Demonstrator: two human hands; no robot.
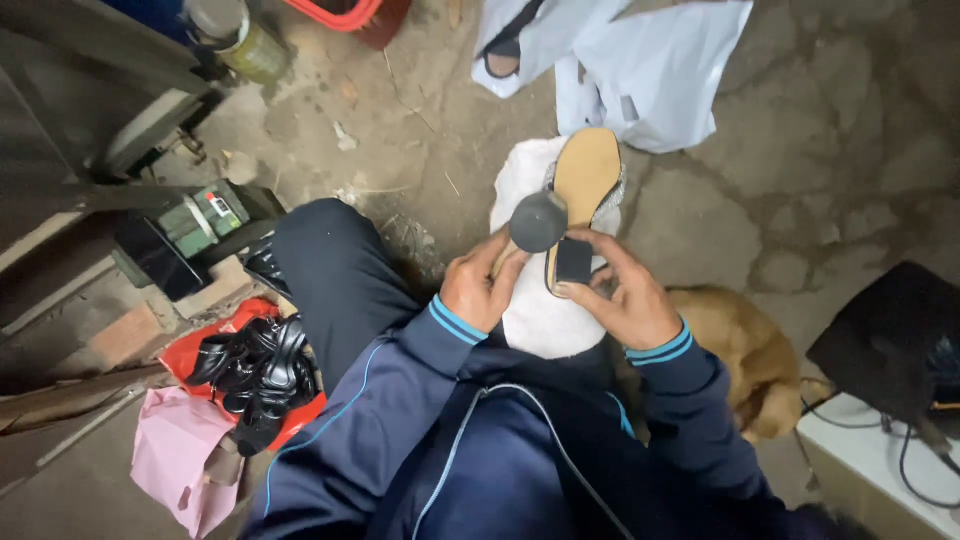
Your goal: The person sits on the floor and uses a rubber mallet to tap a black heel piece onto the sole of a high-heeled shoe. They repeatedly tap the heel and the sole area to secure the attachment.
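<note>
Down in the head view, the person sat over a cracked, dusty concrete floor (860, 120) with both arms in a dark blue jacket with light blue cuff stripes. The left hand (482, 288) was curled around the handle of a hammer (538, 222), whose round grey head faced the camera and lay just over the heel end of a tan-soled sandal (585, 185). The right hand (625, 295) gripped that same sandal from the other side, its thumb and fingers pinched on the small black heel block (573, 261) at the near end of the sole. The sandal was turned sole-up, toe pointing away from the person, with a glittery edge showing along its sides. It lay over a white cloth (540, 320) draped across the lap.

To the person's left, a heap of black strappy sandals (255, 375) sat on a red bag (205, 340), with a pink bag (180, 460) just below it. Farther left stood a dark machine with green parts (190, 235). At the top lay a pale plastic bag (655, 65). A tan, furry animal (745, 350) rested close beside the right elbow, and a black bag (890, 330) lay at the right edge on a white surface.
</note>
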